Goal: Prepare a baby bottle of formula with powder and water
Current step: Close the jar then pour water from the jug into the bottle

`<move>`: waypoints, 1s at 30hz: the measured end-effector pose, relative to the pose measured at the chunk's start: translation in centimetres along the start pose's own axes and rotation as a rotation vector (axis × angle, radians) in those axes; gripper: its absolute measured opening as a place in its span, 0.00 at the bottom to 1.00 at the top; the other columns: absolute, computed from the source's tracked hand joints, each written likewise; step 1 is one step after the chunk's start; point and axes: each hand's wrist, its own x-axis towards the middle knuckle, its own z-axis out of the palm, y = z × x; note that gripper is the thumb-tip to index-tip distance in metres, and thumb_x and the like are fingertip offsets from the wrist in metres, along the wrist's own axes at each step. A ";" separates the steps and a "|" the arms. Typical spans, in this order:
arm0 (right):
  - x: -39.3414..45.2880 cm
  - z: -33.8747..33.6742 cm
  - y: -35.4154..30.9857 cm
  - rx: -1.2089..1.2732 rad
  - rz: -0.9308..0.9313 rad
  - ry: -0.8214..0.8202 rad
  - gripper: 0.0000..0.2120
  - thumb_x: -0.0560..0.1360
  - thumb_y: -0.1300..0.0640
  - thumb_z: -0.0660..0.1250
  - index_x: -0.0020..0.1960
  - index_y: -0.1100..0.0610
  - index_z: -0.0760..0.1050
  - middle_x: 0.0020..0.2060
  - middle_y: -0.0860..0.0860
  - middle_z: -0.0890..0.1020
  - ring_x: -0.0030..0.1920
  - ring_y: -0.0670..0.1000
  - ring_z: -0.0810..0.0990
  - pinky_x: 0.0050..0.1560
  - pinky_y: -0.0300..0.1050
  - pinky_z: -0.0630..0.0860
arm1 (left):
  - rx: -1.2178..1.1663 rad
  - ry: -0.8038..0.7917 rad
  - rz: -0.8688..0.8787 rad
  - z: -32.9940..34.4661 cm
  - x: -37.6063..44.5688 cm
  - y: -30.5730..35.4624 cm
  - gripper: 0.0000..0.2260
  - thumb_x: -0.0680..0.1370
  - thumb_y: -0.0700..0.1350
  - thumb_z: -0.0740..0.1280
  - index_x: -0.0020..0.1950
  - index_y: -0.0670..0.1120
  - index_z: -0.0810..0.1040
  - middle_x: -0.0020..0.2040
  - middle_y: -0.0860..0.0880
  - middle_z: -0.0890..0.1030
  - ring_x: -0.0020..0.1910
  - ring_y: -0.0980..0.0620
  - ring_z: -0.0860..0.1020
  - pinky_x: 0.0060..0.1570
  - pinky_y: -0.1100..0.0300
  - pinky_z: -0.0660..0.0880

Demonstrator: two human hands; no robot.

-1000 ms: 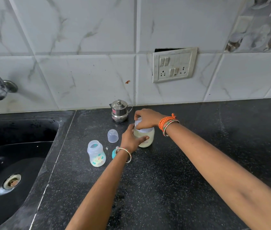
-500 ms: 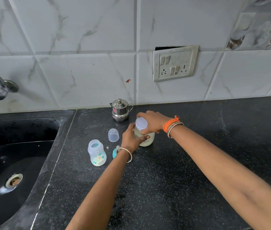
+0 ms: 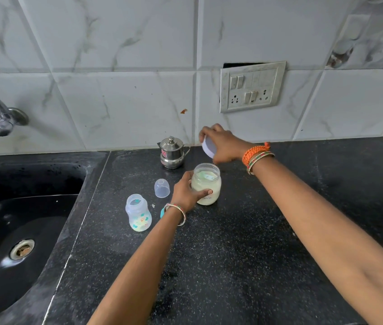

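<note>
A glass jar of pale formula powder (image 3: 209, 184) stands open on the black counter, and something flat lies on the powder inside. My left hand (image 3: 185, 191) grips its side. My right hand (image 3: 223, 146) holds the jar's white lid (image 3: 207, 148) tilted, above and behind the jar. An open baby bottle (image 3: 138, 213) with a printed pattern stands to the left of the jar. Its clear cap (image 3: 161, 188) lies upside down behind it. A teal piece (image 3: 162, 213) peeks out from under my left wrist.
A small steel pot with a lid (image 3: 172, 153) stands by the wall behind the jar. A black sink (image 3: 21, 231) with a tap (image 3: 0, 116) fills the left side. A switch and socket plate (image 3: 251, 86) is on the tiled wall.
My right hand has lifted the white lid off the jar and carried it up and back. The jar is now open. My left hand keeps hold of the jar.
</note>
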 end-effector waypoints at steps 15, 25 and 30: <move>-8.7 12.2 1.2 -0.135 0.433 -0.239 0.36 0.67 0.44 0.72 0.67 0.57 0.61 0.62 0.58 0.73 0.60 0.61 0.74 0.51 0.52 0.72 | 0.153 -0.003 0.020 0.2 -1.2 1.5 0.33 0.68 0.47 0.76 0.69 0.46 0.66 0.65 0.46 0.76 0.65 0.46 0.73 0.62 0.55 0.70; -9.2 11.4 -1.4 -0.245 0.343 -0.084 0.23 0.74 0.42 0.64 0.60 0.58 0.71 0.58 0.58 0.76 0.59 0.61 0.73 0.49 0.51 0.71 | 0.069 0.221 0.199 -4.6 -4.7 5.0 0.26 0.75 0.41 0.69 0.72 0.47 0.66 0.68 0.47 0.73 0.65 0.52 0.72 0.63 0.60 0.69; -7.1 8.7 -3.0 -0.042 0.117 0.520 0.06 0.74 0.51 0.64 0.45 0.54 0.76 0.43 0.51 0.79 0.46 0.54 0.77 0.36 0.43 0.69 | 0.043 0.357 0.249 -8.7 -5.9 6.0 0.18 0.75 0.34 0.65 0.64 0.46 0.75 0.57 0.58 0.76 0.55 0.64 0.74 0.48 0.75 0.73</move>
